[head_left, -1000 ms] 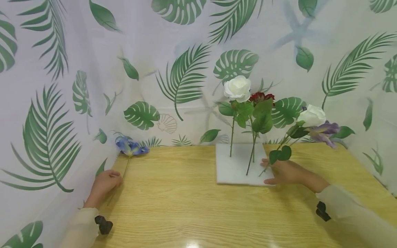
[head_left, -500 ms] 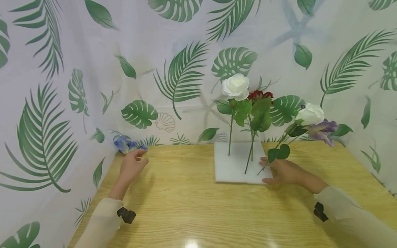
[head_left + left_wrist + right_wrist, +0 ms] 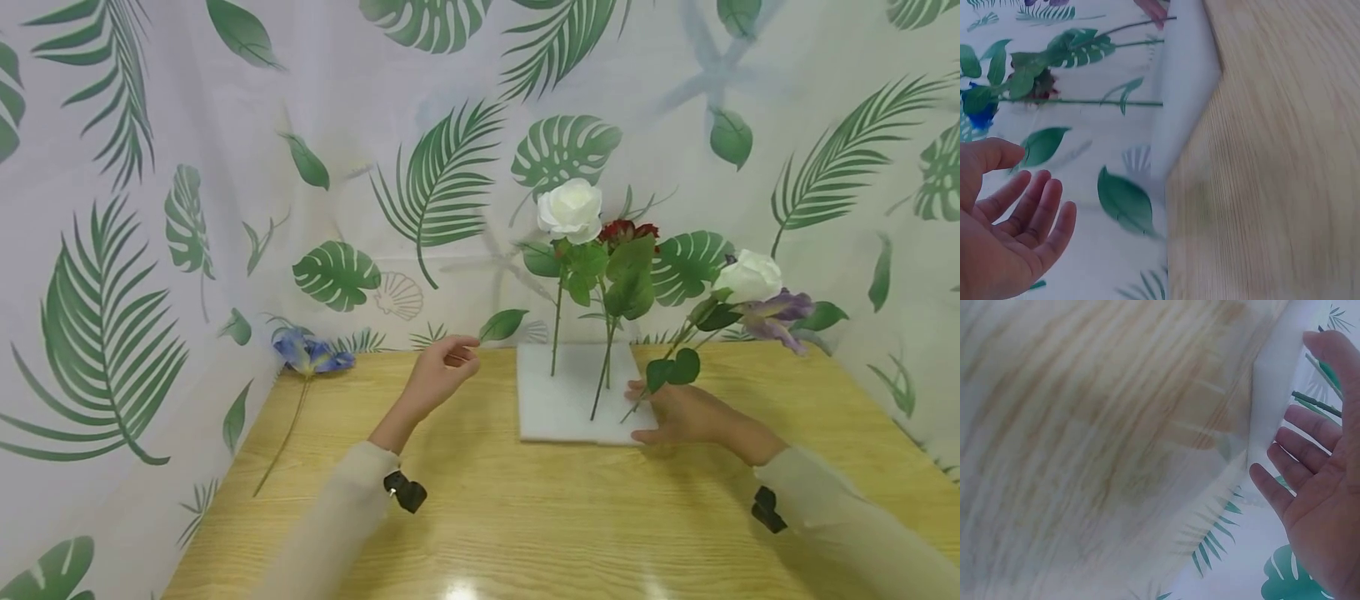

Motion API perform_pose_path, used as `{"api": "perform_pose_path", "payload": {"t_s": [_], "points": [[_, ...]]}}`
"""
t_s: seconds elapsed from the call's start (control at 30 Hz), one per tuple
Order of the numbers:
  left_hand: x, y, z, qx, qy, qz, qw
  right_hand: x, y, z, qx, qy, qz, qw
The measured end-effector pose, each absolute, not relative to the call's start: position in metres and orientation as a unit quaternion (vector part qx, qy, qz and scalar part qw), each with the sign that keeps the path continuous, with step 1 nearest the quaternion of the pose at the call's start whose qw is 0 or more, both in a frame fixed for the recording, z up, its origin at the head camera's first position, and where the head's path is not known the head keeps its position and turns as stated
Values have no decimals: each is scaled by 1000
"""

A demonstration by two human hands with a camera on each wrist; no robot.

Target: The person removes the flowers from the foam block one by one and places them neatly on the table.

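Note:
My left hand (image 3: 438, 375) hovers above the table, left of a white foam board (image 3: 547, 417). Its fingers are loosely bent around nothing, as the left wrist view also shows. My right hand (image 3: 686, 415) rests at the board's right edge, its fairly straight fingers and thumb (image 3: 1332, 353) touching the foam. Upright in the board stand a white rose (image 3: 570, 210) and a dark red flower (image 3: 630, 233). Another white rose (image 3: 750, 277) and a purple flower (image 3: 780, 321) lean right over my right hand. A blue flower (image 3: 311, 354) lies at the table's far left.
The wooden table (image 3: 480, 517) spreads in front of the board. A white curtain (image 3: 465, 75) printed with green leaves hangs along its back and sides. Black wrist cameras sit on both sleeves.
My left hand has left the blue flower's stem and moved right toward the board, carrying nothing. The blue flower stays lying at the left. My right hand keeps its place at the board.

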State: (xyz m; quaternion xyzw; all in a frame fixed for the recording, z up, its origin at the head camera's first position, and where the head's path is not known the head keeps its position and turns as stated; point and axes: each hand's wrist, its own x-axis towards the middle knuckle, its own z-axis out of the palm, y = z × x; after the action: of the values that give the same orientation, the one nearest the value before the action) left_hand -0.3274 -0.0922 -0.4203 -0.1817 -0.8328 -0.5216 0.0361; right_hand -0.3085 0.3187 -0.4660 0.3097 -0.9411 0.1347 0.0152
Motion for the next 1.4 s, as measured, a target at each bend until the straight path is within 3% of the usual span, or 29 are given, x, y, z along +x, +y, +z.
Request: {"api": "perform_pose_path", "payload": {"t_s": [0.33,0.53,0.87,1.4], "points": [[-338,-23,-431,-231,-800,-553,22,-304,315,-467,312,-939,143,19],[-341,10,-442,-246,-783,-571,-20,-307,315,-469,316,-939,134,28],[-351,43,-453,-205,-717,-655,-125,-313,316,-469,315,-941,123,20],[-361,77,-458,-142,-692,-681,-194,-311,316,-466,327,-937,123,27]]}}
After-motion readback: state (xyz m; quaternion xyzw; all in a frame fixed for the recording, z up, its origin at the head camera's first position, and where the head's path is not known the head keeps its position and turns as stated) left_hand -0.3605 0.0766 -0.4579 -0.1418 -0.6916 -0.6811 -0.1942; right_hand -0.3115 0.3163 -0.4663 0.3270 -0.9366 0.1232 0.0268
